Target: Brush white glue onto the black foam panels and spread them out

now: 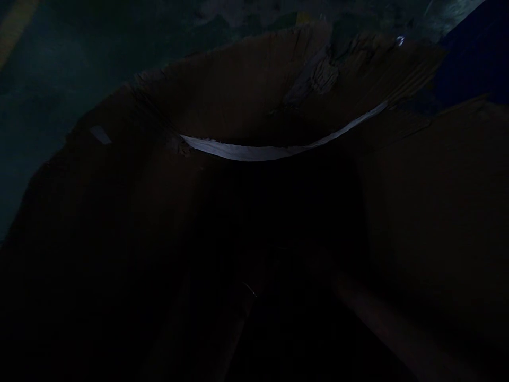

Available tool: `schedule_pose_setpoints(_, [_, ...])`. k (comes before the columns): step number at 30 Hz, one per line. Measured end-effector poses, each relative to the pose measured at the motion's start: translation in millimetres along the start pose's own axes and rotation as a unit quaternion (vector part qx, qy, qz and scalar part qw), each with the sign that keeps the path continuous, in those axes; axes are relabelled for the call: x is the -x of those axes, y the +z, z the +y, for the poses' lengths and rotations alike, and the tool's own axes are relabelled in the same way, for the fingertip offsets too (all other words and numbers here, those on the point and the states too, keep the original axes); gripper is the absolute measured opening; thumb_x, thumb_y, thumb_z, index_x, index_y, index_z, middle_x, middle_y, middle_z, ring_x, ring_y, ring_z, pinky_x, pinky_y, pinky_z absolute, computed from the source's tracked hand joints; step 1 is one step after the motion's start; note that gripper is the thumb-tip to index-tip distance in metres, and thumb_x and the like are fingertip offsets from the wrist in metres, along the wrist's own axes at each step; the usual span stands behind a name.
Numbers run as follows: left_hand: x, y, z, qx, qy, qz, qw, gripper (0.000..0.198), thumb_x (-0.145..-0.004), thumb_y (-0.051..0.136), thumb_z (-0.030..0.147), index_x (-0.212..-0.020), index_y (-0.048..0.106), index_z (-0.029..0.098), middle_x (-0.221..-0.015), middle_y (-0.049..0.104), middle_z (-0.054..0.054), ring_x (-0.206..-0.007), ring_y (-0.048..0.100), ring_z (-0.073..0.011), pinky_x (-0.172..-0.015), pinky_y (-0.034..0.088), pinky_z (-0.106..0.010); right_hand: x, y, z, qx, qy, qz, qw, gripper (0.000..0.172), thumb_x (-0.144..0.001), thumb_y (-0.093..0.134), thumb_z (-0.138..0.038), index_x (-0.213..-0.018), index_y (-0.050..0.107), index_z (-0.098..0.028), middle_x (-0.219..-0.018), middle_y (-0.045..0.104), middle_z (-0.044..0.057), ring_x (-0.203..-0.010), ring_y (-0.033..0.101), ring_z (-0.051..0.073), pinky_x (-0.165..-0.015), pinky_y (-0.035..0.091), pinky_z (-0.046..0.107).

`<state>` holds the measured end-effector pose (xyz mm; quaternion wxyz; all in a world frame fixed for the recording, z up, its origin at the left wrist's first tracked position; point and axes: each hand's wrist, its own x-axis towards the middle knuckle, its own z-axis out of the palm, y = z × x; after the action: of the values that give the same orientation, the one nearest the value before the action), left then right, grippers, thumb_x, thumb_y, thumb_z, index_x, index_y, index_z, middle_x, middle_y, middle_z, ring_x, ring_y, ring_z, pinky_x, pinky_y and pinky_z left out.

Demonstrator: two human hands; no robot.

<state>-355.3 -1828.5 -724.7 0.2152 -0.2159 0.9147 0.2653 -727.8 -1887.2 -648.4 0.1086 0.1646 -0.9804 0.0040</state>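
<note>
Across nearly the whole view, a large brown cardboard box [246, 90] is seen standing open on a dark greenish floor [59, 79], its flaps folded outward and its inside lost in shadow. Two faint shapes, taken to be the left forearm [234, 329] and the right forearm [382, 318], are directed into that dark inside. Both hands are hidden there, so it cannot be told whether they are spread, closed or pinching anything. A pale strip of tape [254, 153] is stretched along the far inner edge, below a torn patch of card [322, 74]. A small pale label [100, 135] is stuck on the left flap. With so little light, anything inside could be fumbled, or the weakened flap torn further if leaned on.
</note>
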Motion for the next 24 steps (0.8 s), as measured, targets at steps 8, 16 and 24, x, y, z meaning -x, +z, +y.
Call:
schedule_pose_setpoints(8, [-3,8.9,-6,0.002,0.007,-0.026,1.0,0.062,-0.081,0.014,0.05,-0.103,0.065,0.022,-0.123,0.054,-0.006,-0.126,0.027,-0.0398,-0.081,0.039,-0.052,-16,19,36,-0.057,-0.101,-0.222,0.968,0.054,-0.081,0.021,-0.037,-0.086,0.071,-0.016,-0.092,0.066,0.016,-0.095,0.058,0.033,-0.056,0.045,0.04])
schedule_pose_setpoints(16, [-10,9.8,-11,-0.001,0.007,-0.05,0.999,0.076,-0.076,0.0,0.046,-0.092,0.068,0.018,-0.124,0.053,-0.003,-0.125,0.021,-0.0403,-0.075,0.039,-0.049,-21,11,40,-0.014,-0.122,-0.225,0.967,0.065,-0.081,0.01,-0.037,-0.085,0.071,-0.015,-0.089,0.066,0.015,-0.093,0.058,0.033,-0.052,0.042,0.038])
schedule_pose_setpoints(24, [-8,3.0,-4,-0.014,-0.007,-0.073,0.997,0.072,-0.075,0.005,0.047,-0.093,0.068,0.017,-0.126,0.05,-0.003,-0.126,0.02,-0.0377,-0.077,0.038,-0.047,121,-19,60,-0.063,-0.233,-0.193,0.951,0.069,-0.086,0.002,-0.041,-0.092,0.07,-0.026,-0.094,0.066,0.007,-0.103,0.055,0.031,-0.063,0.044,0.041])
